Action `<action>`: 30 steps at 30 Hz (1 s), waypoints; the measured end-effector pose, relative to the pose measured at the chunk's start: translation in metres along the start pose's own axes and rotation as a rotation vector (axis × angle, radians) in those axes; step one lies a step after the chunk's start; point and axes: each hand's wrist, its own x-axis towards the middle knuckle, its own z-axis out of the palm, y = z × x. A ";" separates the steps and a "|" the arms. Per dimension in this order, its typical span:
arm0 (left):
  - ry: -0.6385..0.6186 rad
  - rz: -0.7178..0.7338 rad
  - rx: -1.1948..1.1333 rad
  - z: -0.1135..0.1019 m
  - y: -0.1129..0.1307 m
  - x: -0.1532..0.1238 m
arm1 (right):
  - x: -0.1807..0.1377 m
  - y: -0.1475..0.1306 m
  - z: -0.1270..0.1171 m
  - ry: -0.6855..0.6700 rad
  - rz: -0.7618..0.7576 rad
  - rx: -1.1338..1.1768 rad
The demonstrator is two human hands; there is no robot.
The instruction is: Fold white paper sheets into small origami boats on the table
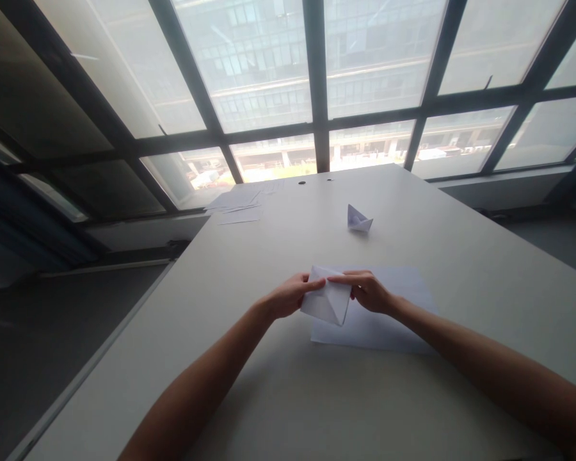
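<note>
A folded white paper (329,303) is held up between my two hands, above a flat white sheet (388,326) lying on the table. It has creased, overlapping flaps and a pointed lower corner. My left hand (290,295) grips its left edge, thumb on top and fingers behind. At the upper right edge, my right hand (369,291) pinches the paper, its index finger stretched across the near face and the other fingers partly hidden behind. Farther back on the table stands a folded paper boat (359,219), apart from both hands.
Loose white sheets (237,206) lie at the far left of the white table (182,320). Two small dark round spots show near the far edge. Large framed windows (264,64) rise beyond the table, with floor on both sides.
</note>
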 end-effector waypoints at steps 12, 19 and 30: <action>0.248 0.172 -0.248 -0.001 -0.021 0.019 | 0.013 -0.005 0.005 0.131 0.449 0.425; 0.289 0.216 -0.185 -0.003 -0.028 0.022 | 0.013 -0.004 0.004 0.164 0.472 0.404; 0.274 0.332 0.014 -0.005 -0.013 0.013 | 0.011 -0.003 0.001 0.227 0.336 0.167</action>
